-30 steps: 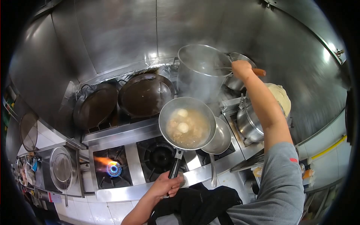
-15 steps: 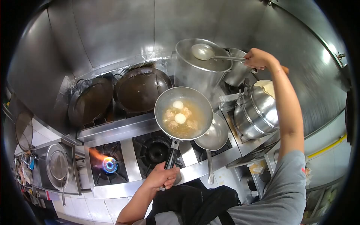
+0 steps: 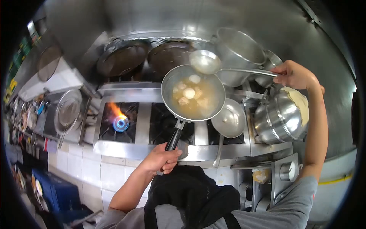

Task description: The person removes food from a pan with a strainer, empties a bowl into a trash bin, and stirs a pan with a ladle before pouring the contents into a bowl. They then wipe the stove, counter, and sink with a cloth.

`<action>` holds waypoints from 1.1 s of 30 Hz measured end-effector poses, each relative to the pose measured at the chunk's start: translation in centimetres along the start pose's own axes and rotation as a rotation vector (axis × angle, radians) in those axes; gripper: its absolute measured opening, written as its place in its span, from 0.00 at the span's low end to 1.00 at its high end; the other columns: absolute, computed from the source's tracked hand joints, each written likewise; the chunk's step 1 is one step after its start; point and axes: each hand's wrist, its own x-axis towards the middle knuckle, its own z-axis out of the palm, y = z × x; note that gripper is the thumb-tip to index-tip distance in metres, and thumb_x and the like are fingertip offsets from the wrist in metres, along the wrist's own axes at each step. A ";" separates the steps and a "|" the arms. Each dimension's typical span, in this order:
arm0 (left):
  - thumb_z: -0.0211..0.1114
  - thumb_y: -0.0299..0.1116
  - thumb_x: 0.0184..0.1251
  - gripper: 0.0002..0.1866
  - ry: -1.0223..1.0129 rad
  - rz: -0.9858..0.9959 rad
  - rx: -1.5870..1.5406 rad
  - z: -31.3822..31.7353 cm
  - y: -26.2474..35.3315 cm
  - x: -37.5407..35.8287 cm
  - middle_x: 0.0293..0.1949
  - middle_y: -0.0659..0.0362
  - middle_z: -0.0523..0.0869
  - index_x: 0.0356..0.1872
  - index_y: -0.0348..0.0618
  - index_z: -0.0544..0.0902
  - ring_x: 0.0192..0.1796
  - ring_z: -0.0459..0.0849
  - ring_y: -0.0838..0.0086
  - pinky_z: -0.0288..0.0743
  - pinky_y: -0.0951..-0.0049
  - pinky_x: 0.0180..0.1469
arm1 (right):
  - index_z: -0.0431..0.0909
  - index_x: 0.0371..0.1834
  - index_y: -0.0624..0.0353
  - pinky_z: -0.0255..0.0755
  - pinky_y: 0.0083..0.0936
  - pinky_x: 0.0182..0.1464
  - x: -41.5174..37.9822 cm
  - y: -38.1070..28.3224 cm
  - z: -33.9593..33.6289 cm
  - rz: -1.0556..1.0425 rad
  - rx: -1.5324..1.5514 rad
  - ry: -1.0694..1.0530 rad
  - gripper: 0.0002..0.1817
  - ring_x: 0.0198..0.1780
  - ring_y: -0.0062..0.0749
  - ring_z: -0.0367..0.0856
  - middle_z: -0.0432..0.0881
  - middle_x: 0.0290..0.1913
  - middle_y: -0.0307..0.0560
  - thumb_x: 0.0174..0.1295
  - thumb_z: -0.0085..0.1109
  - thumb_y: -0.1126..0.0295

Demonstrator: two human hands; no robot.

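My left hand (image 3: 164,158) is wrapped round the black handle of a frying pan (image 3: 220,103), which I hold over the stove. In the pan lies a cloudy yellowish broth (image 3: 194,108) with two round white pieces (image 3: 188,93) and several pale lumps. My right hand (image 3: 291,74) grips the long metal handle of a ladle (image 3: 205,62). The ladle's bowl overlaps the far rim of the pan in this view, and pale liquid shows in it. Behind the ladle handle stands a tall stockpot (image 3: 238,42).
A lit burner (image 3: 120,124) with blue and orange flame is at the left. Two dark woks (image 3: 167,59) sit at the back. Right of the pan rests a shallow metal pan (image 3: 228,118), beside a shiny steel pot (image 3: 280,116). A round strainer (image 3: 68,110) lies far left.
The ladle has come from over the tall stockpot to the far rim of the pan. My view has shifted, showing more floor at the lower left.
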 end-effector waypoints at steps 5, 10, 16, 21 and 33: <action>0.66 0.32 0.73 0.11 0.126 0.079 -0.066 0.3 -4.2 -6.6 0.18 0.68 0.66 0.36 0.47 0.70 0.14 0.64 0.83 0.58 0.76 0.14 | 0.85 0.58 0.53 0.79 0.43 0.48 -2.3 -7.3 5.9 -0.290 -0.289 0.081 0.19 0.44 0.51 0.87 0.88 0.44 0.55 0.63 0.66 0.68; 0.66 0.31 0.73 0.11 0.232 0.155 -0.193 0.2 -9.7 -14.0 0.18 0.68 0.66 0.35 0.46 0.70 0.14 0.65 0.83 0.58 0.76 0.15 | 0.85 0.56 0.52 0.78 0.45 0.45 -3.9 -13.3 11.1 -0.516 -0.507 0.296 0.19 0.44 0.51 0.85 0.87 0.42 0.49 0.60 0.67 0.70; 0.67 0.30 0.71 0.12 0.468 0.254 -0.313 1.1 -16.8 -22.1 0.17 0.68 0.67 0.34 0.44 0.69 0.14 0.66 0.83 0.59 0.76 0.15 | 0.83 0.61 0.45 0.76 0.37 0.38 -3.9 -21.5 16.5 -0.904 -0.621 0.724 0.23 0.35 0.41 0.80 0.75 0.34 0.43 0.61 0.61 0.74; 0.67 0.30 0.71 0.13 0.616 0.393 -0.443 1.5 -23.0 -27.3 0.17 0.67 0.68 0.34 0.45 0.69 0.13 0.65 0.82 0.59 0.76 0.15 | 0.79 0.65 0.45 0.75 0.33 0.39 -5.0 -29.2 23.5 -1.080 -0.569 0.701 0.31 0.37 0.36 0.79 0.73 0.37 0.42 0.55 0.58 0.78; 0.66 0.31 0.72 0.13 0.967 0.637 -0.641 2.4 -33.6 -41.0 0.17 0.69 0.65 0.32 0.47 0.69 0.13 0.64 0.84 0.57 0.76 0.15 | 0.80 0.63 0.46 0.76 0.39 0.36 -13.2 -50.7 31.6 -1.550 -0.156 0.630 0.24 0.35 0.42 0.81 0.76 0.35 0.42 0.62 0.61 0.74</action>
